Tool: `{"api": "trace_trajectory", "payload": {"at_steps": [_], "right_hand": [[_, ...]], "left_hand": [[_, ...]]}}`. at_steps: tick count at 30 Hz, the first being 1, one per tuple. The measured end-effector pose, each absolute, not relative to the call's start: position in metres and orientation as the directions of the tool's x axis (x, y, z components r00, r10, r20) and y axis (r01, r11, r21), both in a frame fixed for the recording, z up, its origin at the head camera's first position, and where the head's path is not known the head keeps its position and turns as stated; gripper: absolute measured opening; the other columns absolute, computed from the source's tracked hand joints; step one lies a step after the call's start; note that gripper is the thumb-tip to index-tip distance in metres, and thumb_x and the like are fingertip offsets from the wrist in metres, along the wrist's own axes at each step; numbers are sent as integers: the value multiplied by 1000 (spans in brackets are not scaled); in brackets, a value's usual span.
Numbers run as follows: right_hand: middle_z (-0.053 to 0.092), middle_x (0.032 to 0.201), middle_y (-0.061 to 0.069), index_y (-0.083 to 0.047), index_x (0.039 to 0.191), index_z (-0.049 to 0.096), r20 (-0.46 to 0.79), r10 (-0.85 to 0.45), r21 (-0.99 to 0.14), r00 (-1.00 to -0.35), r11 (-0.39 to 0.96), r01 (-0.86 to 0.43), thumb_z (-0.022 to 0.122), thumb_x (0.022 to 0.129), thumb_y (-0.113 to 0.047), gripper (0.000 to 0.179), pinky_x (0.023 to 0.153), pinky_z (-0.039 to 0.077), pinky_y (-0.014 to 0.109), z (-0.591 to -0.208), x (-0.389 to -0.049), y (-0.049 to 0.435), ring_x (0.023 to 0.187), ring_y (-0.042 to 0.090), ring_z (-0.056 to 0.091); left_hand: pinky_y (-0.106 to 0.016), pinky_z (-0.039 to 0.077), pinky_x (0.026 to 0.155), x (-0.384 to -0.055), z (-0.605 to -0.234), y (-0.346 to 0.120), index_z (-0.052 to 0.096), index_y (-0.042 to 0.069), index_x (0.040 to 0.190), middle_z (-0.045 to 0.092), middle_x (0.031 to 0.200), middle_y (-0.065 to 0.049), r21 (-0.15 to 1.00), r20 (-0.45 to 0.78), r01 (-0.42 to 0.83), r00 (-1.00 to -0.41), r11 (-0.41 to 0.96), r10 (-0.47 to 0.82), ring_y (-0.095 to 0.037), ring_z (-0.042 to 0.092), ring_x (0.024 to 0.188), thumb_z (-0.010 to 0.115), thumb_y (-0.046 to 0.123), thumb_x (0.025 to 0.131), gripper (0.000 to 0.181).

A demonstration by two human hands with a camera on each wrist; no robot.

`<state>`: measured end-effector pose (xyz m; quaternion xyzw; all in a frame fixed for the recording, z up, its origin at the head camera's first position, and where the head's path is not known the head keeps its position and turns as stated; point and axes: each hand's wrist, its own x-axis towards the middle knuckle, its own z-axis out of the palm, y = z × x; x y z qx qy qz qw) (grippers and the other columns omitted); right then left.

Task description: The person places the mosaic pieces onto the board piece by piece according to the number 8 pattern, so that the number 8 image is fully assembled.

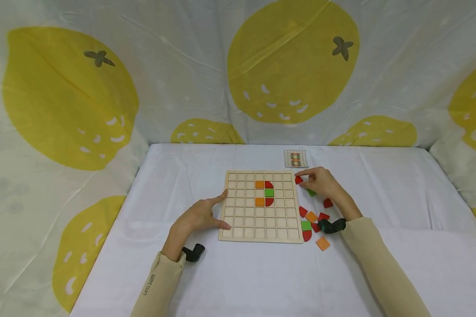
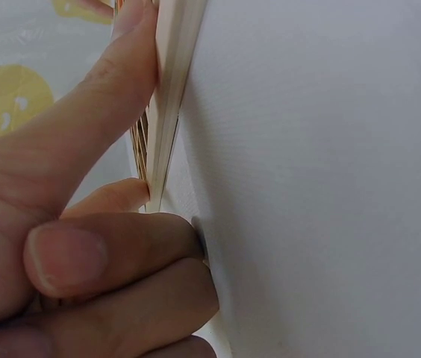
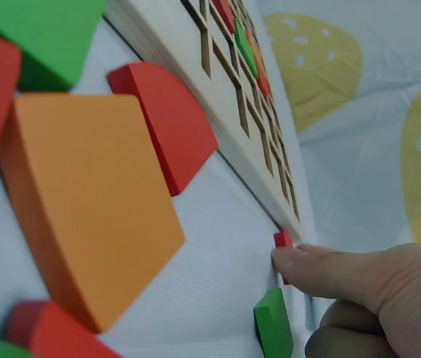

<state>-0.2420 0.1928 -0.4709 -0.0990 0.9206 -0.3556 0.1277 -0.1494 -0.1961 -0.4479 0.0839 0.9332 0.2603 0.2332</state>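
A wooden grid board [image 1: 238, 215] lies on the white table. My left hand [image 1: 198, 215] touches its left edge with straight thumb and index finger spread apart; in the left wrist view the thumb [image 2: 98, 119] lies against the board's rim [image 2: 169, 89], the other fingers curled. Beyond the board's upper right corner, my right hand [image 1: 321, 181] pinches a red rounded tile [image 1: 299, 180], partly hidden by the thumb in the right wrist view. Close by lies a green tile [image 1: 311, 193]. Orange square [image 1: 259, 184], green square [image 1: 269, 193] and red rounded [image 1: 269, 202] tiles sit in the grid.
A small pattern card [image 1: 295, 159] lies behind the board. Right of the board are several loose tiles, among them an orange square [image 1: 323, 243], a green square [image 1: 306, 226] and a red piece [image 1: 328, 203]. Lemon-print cloth [image 1: 182, 88] hangs at the back and sides.
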Motion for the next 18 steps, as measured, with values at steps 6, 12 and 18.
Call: {"api": "trace_trajectory", "payload": {"at_steps": [6,12,18], "right_hand": [[37,61,-1,-5,124,75,-146,-270,-688,-952,719,-98,78,93,-16,33,52,28,26,-472,-242,198,56,16,36],[39,62,-1,-5,118,78,-128,-241,-707,-962,703,-82,81,91,-19,30,53,28,26,-473,-239,202,58,17,37],[39,62,0,-6,115,78,-128,-218,-706,-968,705,-66,82,91,-22,29,53,27,25,-472,-237,200,58,18,37]], "left_hand": [[-39,44,87,-150,-446,-195,24,30,165,55,72,-7,525,-396,36,-874,851,281,-15,37,64,91,41,75,113],[-37,44,82,-150,-444,-194,25,30,165,52,72,-3,516,-399,34,-875,856,276,-16,44,68,91,42,75,112],[-38,44,85,-150,-445,-196,26,32,164,52,74,-3,514,-402,25,-876,858,267,-18,48,72,92,42,74,113]]}}
